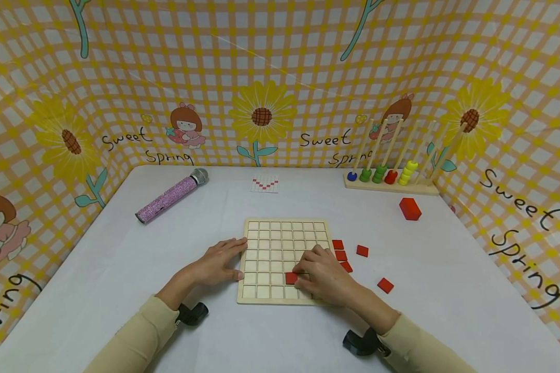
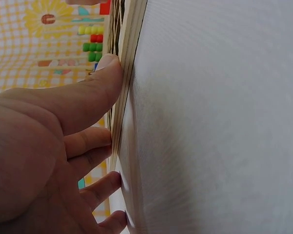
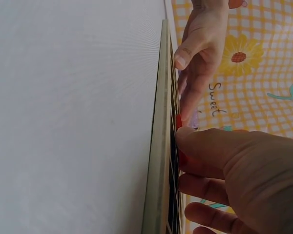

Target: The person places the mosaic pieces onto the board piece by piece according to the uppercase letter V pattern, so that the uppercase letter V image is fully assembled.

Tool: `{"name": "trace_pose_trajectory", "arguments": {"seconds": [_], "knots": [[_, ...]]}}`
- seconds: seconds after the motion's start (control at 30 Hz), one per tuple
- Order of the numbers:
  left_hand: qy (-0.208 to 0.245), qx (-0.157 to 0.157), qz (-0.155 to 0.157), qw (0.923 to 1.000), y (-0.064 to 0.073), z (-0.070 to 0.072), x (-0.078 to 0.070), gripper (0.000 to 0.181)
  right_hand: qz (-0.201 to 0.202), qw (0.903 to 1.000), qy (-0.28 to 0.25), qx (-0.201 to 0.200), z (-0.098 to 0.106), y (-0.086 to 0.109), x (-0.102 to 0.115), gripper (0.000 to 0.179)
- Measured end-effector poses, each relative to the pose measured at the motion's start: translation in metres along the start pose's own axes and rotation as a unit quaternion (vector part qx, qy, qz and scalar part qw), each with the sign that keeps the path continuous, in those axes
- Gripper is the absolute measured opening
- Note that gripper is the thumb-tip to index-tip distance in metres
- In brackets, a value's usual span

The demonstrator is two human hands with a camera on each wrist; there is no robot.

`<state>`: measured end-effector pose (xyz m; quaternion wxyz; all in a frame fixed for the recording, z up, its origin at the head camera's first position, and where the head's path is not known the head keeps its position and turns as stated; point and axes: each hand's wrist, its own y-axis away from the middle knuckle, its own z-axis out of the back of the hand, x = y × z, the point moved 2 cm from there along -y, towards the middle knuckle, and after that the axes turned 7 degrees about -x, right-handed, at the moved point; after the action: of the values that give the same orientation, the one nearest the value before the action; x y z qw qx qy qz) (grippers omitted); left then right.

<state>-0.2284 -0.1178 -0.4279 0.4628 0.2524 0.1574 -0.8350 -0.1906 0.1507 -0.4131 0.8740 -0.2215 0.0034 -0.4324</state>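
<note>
A square wooden grid board (image 1: 261, 303) lies flat on the table in front of me. In the head view, my left hand (image 1: 218, 263) rests at its left edge, thumb and fingertips spread along the side. My right hand (image 1: 324, 274) is over the board's lower right part and pinches a red square tile (image 1: 291, 278) between thumb and fingers. The right wrist view shows that red tile (image 3: 179, 122) standing up from the board's surface, at my thumb tip. Part of the tile and several grid cells are hidden by my right hand.
Several loose red tiles (image 1: 362, 250) lie right of the board, some beside its edge. Farther back are a pattern card (image 1: 264, 184), a glittery pink microphone (image 1: 172, 197), a wooden bead abacus (image 1: 392, 187) and a red hexagonal block (image 1: 410, 209). A checkered cloth surrounds the white table.
</note>
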Motion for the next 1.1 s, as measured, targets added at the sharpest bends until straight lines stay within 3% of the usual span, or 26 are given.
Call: {"name": "trace_pose_trajectory", "arguments": {"seconds": [0.77, 1.1], "knots": [[0.000, 0.000, -0.002, 1.0000, 0.0013, 0.0007, -0.0008, 0.073, -0.001, 1.0000, -0.001, -0.004, -0.0013, -0.0003, 0.0020, 0.022], [-0.002, 0.001, -0.002, 1.0000, 0.0006, 0.0002, -0.0001, 0.073, -0.019, 0.9998, 0.004, 0.002, 0.0006, 0.0010, 0.0003, 0.022]]}}
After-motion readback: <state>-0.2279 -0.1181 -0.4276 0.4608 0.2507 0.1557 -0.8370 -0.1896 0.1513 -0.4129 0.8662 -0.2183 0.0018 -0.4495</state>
